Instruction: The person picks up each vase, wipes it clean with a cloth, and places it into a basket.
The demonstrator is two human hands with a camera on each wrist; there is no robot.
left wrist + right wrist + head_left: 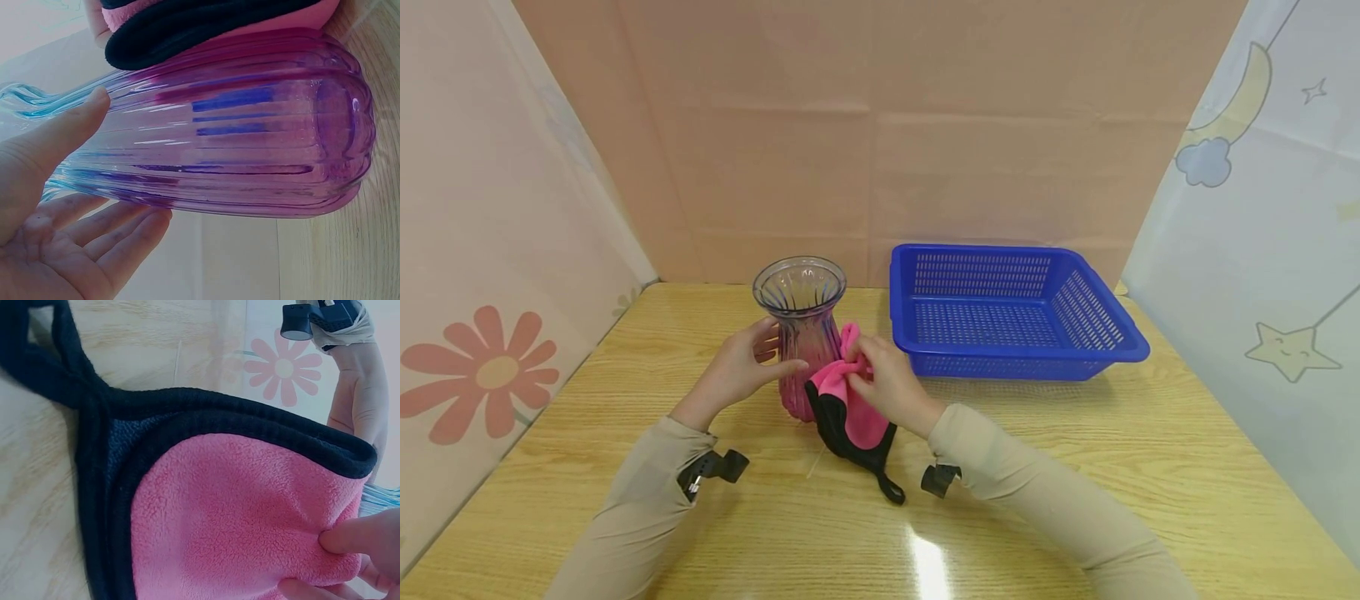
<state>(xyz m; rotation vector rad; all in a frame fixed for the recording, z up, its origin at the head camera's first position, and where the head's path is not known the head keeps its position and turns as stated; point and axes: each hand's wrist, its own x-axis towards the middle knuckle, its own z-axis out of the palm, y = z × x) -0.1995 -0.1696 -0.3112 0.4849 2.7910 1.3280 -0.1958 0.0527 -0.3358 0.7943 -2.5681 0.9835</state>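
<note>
One gap parts vase [809, 342], basket [1022, 349] | left fingers [137, 244] relaxed around vase | right fingers [868, 348] pinch cloth [867, 423]

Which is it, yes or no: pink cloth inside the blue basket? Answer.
No, the pink cloth is by the vase, outside the blue basket.

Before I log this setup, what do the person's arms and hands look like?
Long, plain beige sleeves: left sleeve, right sleeve. The left hand and right hand wear no gloves. Small black cameras at both wrists: left camera, right camera. No cables visible.
</note>
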